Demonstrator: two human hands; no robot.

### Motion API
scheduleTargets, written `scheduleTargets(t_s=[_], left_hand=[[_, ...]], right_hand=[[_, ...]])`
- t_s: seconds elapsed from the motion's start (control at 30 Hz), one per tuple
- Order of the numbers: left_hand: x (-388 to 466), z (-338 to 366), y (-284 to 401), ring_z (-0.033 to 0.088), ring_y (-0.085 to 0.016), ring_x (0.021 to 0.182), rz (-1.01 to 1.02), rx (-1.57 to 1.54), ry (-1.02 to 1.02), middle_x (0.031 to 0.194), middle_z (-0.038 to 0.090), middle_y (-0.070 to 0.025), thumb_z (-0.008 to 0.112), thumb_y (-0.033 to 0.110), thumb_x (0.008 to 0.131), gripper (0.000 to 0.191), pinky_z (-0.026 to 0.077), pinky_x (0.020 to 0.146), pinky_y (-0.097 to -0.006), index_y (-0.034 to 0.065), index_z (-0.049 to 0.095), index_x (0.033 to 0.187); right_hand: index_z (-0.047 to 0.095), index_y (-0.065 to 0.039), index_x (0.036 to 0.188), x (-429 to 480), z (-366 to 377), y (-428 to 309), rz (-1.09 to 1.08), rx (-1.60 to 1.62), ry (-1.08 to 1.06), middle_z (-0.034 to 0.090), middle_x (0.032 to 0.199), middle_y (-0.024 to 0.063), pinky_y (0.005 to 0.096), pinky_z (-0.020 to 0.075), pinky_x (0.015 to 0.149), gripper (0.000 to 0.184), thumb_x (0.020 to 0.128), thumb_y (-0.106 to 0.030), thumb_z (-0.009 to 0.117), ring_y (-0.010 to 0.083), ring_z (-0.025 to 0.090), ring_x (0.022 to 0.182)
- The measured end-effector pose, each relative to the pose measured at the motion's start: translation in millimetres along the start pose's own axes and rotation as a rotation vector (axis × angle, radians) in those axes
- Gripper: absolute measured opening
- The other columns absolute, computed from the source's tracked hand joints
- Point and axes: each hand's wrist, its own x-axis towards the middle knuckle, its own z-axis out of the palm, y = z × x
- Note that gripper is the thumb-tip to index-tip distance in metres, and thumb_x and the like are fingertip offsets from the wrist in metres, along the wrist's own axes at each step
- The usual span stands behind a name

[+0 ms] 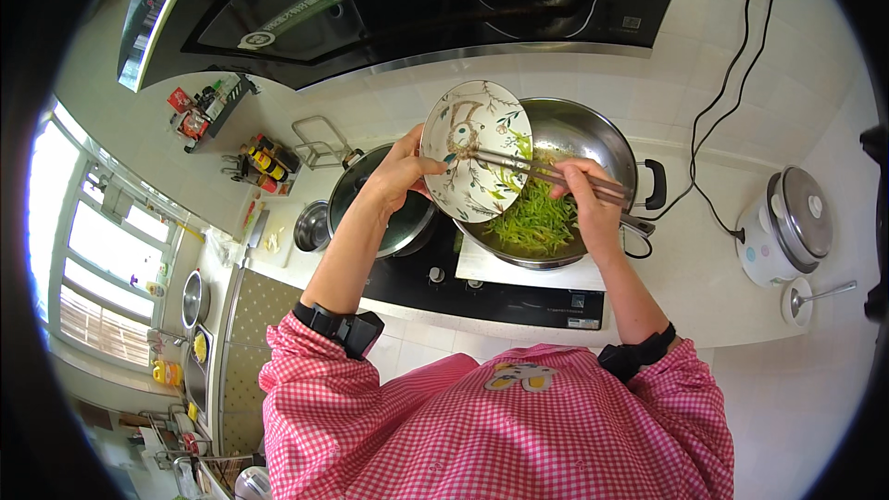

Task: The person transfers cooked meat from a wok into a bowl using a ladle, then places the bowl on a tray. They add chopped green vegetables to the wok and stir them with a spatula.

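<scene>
My left hand [406, 167] grips the rim of a white patterned plate [479, 187], which is tilted over a steel wok [576, 121]. A few green shreds cling to the plate's right side. Between the fingers of my right hand [587, 198] is a pair of brown chopsticks [517, 165], their tips against the plate's face. Shredded green vegetables [538, 219] lie in the wok under the plate's lower right edge. The plate hides the wok's left part.
A lidded pan [347, 201] stands left of the wok on the black cooktop [396, 285], beside a steel bowl [312, 226]. A knife [259, 228] lies by a cutting board [276, 250]. At right are a rice cooker [771, 236] and power cords [694, 142]. A range hood [417, 14] overhangs.
</scene>
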Motion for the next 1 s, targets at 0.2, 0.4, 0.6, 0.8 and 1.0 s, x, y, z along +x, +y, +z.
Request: scheduleTargets(t_s=[0.2, 0.4, 0.6, 0.8, 1.0], left_hand=[[6, -1, -2, 0.062, -0.021, 0.096, 0.026, -0.022, -0.039, 0.117, 0.059, -0.0109, 0.061, 0.000, 0.078, 0.063, 0.052, 0.060, -0.0318, 0.0089, 0.043, 0.137], [9, 2, -5, 0.062, -0.022, 0.096, 0.024, -0.013, -0.022, 0.118, 0.059, -0.0112, 0.061, 0.001, 0.078, 0.064, 0.052, 0.061, -0.0313, 0.0078, 0.041, 0.139], [10, 3, -3, 0.063, -0.023, 0.095, 0.032, 0.006, -0.021, 0.119, 0.059, -0.0124, 0.064, 0.002, 0.078, 0.067, 0.052, 0.059, -0.0310, 0.0066, 0.040, 0.140], [10, 3, -3, 0.063, -0.023, 0.094, 0.044, 0.020, -0.021, 0.117, 0.059, -0.0135, 0.066, 0.002, 0.078, 0.068, 0.053, 0.059, -0.0314, 0.0065, 0.040, 0.140], [9, 6, -1, 0.062, -0.023, 0.095, 0.058, 0.018, 0.006, 0.115, 0.059, -0.0126, 0.067, 0.005, 0.078, 0.065, 0.054, 0.060, -0.0327, 0.0062, 0.042, 0.138]], right_hand=[[0.063, 0.003, 0.094, 1, 1, -2, -0.006, 0.038, 0.018, 0.065, 0.076, 0.0078, 0.0255, 0.0500, 0.066, 0.019, 0.097, -0.014, 0.054, 0.0114, 0.061, 0.066], [0.063, 0.002, 0.092, 2, -3, -5, 0.090, -0.030, 0.121, 0.064, 0.072, 0.0066, 0.0248, 0.0490, 0.065, 0.019, 0.096, -0.014, 0.054, 0.0111, 0.060, 0.064], [0.064, 0.002, 0.093, 2, -7, -5, 0.064, -0.099, 0.054, 0.064, 0.075, 0.0064, 0.0244, 0.0499, 0.063, 0.017, 0.096, -0.012, 0.055, 0.0102, 0.059, 0.064], [0.065, 0.001, 0.093, -1, -5, 1, -0.022, -0.027, -0.050, 0.064, 0.074, 0.0052, 0.0217, 0.0492, 0.058, 0.017, 0.095, -0.013, 0.056, 0.0082, 0.059, 0.060], [0.064, 0.002, 0.094, -14, -22, 8, 0.080, 0.005, 0.102, 0.065, 0.078, 0.0077, 0.0247, 0.0497, 0.059, 0.023, 0.097, -0.019, 0.055, 0.0115, 0.061, 0.063]])
